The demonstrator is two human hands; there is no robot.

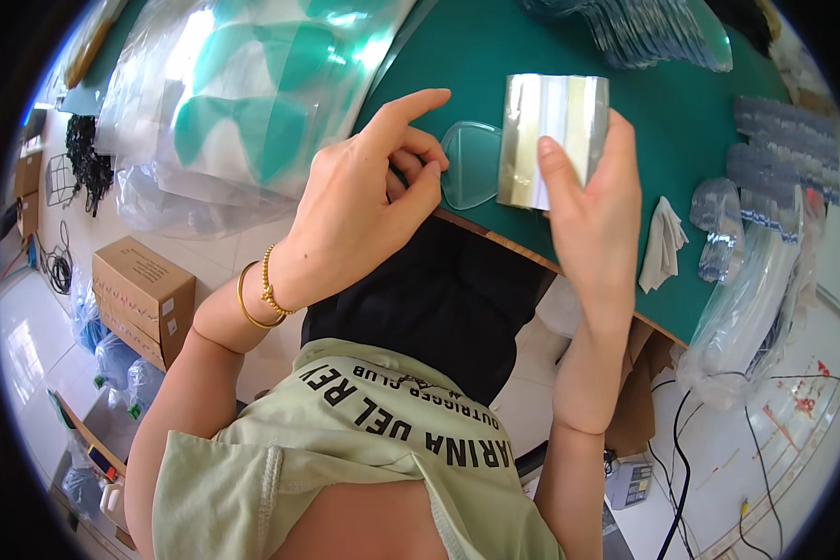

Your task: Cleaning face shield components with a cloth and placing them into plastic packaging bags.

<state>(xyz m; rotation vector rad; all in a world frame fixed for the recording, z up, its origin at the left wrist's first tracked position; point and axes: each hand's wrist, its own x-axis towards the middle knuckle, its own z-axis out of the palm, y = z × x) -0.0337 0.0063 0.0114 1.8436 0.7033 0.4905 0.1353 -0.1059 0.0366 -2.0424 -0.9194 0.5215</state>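
My left hand [369, 173], with the index finger stretched out, has its thumb and another finger pinched at the left edge of a clear plastic lens [474, 166]. This thin, rounded piece shows over the green tabletop [457, 70], near the table's front edge. In my right hand [593, 196] is a wide roll of shiny clear film [523, 140], gripped with the thumb across its face and the fingers around its far side. The roll stands close against the lens's right side; whether they touch, I cannot tell.
Large plastic bags [243, 121] with green lens-shaped cutouts spread across the left. Stacked clear lenses [658, 33] lie at the back, more stacks [779, 173] at the right. A grey cloth [663, 245] sits beside my right wrist. Cardboard boxes [145, 289] and cables [686, 467] are on the floor.
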